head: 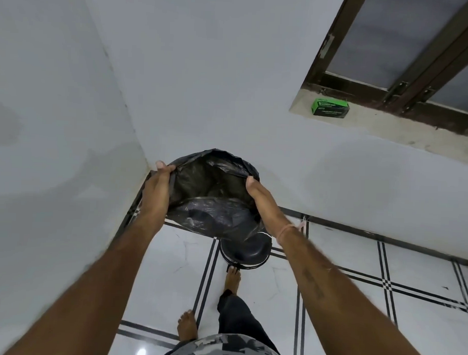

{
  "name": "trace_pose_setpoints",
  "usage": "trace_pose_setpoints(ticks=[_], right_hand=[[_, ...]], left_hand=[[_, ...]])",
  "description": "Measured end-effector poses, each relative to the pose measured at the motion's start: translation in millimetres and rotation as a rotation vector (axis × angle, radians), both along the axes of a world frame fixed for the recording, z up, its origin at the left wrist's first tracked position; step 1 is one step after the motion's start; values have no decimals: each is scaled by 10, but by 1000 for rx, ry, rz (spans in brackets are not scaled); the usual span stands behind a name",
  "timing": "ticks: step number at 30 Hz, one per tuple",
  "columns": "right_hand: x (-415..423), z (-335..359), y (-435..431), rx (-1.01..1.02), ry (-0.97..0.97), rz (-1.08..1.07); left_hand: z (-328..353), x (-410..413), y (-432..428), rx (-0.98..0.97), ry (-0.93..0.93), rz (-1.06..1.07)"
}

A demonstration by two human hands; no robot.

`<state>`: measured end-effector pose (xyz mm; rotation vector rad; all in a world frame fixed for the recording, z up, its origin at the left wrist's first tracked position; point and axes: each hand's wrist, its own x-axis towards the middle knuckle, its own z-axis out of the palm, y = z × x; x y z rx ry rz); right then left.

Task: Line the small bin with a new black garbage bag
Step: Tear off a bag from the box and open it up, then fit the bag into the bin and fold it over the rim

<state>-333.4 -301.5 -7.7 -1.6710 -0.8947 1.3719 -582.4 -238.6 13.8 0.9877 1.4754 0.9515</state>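
Note:
A black garbage bag [211, 195] hangs spread open in the air in front of the wall corner. My left hand [158, 188] grips its left rim and my right hand [258, 199] grips its right rim, holding the mouth wide. Below the bag on the floor stands the small black bin [247, 253] with a round lid and a metal ring; the bag's lower part hides the bin's far side. My right foot rests at the bin's pedal.
A green box of garbage bags [330, 108] lies on the window sill [388, 124] up on the right. White walls meet in a corner at the left. The floor [355, 314] is glossy white tile with black lines. My left foot [187, 327] stands nearer.

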Motion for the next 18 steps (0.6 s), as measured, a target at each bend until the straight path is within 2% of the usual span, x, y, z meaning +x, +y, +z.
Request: trace_pose_setpoints(ticks=[4,8,12,18], right_hand=[[61,-98,185,-68,5,-13],[304,-557,456,-185,-12,-16],[361,-455,532,-189,118,-50],[280,-1261,618,-280,350,-205]], left_hand=[[-32,60,129,-17,8,20],[-94,220,307,-43,24,39],[-221,461,431,-95,28,61],[-849,578,452,-207,58,122]])
